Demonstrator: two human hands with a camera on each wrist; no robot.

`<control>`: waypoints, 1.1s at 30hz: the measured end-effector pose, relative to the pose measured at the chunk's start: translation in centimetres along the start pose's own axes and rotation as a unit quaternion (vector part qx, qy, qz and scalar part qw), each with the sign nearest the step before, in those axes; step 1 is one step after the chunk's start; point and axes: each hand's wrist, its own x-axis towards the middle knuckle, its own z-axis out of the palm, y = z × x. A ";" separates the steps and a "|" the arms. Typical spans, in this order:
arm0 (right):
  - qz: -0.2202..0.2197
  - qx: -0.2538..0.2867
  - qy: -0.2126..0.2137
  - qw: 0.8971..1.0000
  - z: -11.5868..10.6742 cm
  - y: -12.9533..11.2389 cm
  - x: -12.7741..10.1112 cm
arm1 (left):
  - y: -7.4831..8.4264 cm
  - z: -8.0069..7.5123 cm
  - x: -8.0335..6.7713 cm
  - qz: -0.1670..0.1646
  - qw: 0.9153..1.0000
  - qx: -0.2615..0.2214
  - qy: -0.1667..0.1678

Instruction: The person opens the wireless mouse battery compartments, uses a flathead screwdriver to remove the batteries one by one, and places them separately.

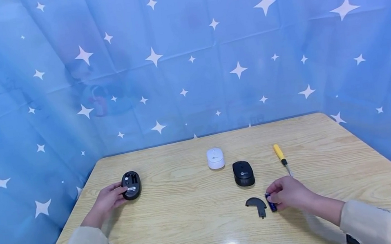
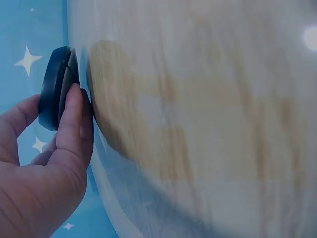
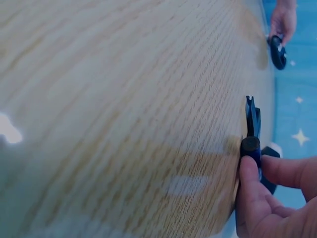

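Note:
My left hand (image 1: 108,198) grips a black computer mouse (image 1: 131,184) by its edge at the left of the table, fingers and thumb on opposite sides. Its underside faces up in the head view, with an uncovered battery compartment and a pale label. In the left wrist view the mouse (image 2: 58,89) is seen edge-on. Toward the right, my right hand (image 1: 289,194) pinches a dark blue battery (image 1: 271,202) between thumb and fingers, close over the tabletop. Just left of that battery lies a black, T-shaped battery cover (image 1: 256,206) with a curved top.
A white mouse (image 1: 215,158) and another black mouse (image 1: 243,173) stand at the back middle of the wooden table (image 1: 178,215). Beyond my right hand lies a screwdriver (image 1: 279,154) with a yellow handle. A blue star-patterned curtain (image 1: 189,73) surrounds the table's back and sides.

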 end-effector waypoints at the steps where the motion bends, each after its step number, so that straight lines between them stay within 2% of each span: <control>1: 0.001 0.000 0.000 1.000 0.0 0.0 0.0 | 0.1 -0.1 0.0 0.000 1.000 0.000 -0.001; 6: 0.002 0.000 0.000 1.000 0.0 0.0 0.0 | 0.2 -0.5 0.1 0.003 1.000 0.011 0.002; 14: 0.005 -0.001 0.000 1.000 0.1 0.3 -0.1 | 0.1 -0.7 0.3 0.004 0.998 0.060 -0.004; 28: -0.002 -0.001 -0.004 1.000 0.1 0.4 0.1 | 0.3 -0.6 0.2 -0.004 0.991 0.130 0.017; 33: -0.003 0.006 -0.006 1.000 0.0 0.4 0.0 | 0.4 -0.7 0.3 -0.009 0.990 0.137 0.025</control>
